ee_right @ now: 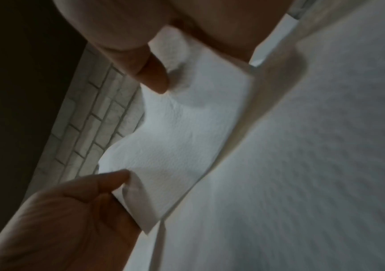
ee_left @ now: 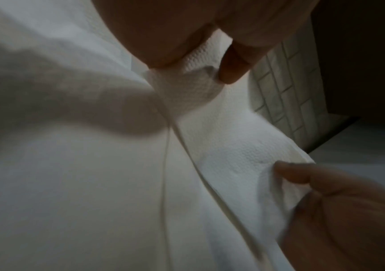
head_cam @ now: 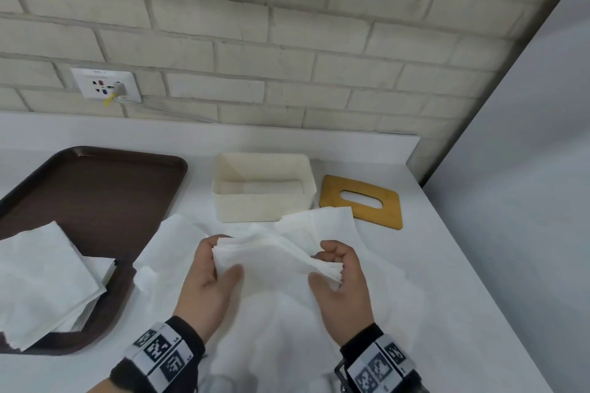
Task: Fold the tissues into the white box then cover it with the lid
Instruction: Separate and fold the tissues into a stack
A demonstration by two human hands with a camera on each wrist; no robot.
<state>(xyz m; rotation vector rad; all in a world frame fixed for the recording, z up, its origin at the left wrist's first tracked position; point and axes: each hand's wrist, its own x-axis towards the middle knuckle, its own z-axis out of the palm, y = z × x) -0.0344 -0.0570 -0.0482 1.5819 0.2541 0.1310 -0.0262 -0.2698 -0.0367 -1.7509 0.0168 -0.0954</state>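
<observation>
- While both hands work over the white counter (head_cam: 463,265), the left hand (head_cam: 204,277) pinches the left end of a folded wad of tissues (head_cam: 271,257), its thumb on the near face and its fingers curled behind the far edge.
- At the other end, the right hand (head_cam: 343,277) grips the wad the same way, thumb near, fingers curled over the top (the layered edges fan out just by its fingertips).
- Held between the two sets of fingers, the wad sags slightly in the middle; its long axis runs left to right, from one hand to the other.
- Beneath the fingers more loose tissue sheets (head_cam: 287,329) lie spread on the counter.
- Beyond the fingertips stands the white box (head_cam: 265,201), open at the top, its long side also running left to right.
- Past the right hand's fingers, just beside the box, the wooden lid (head_cam: 360,214) lies flat, its slot facing up.
- Left of the left hand, a brown tray (head_cam: 95,195) carries a stack of square tissues (head_cam: 41,277).
</observation>
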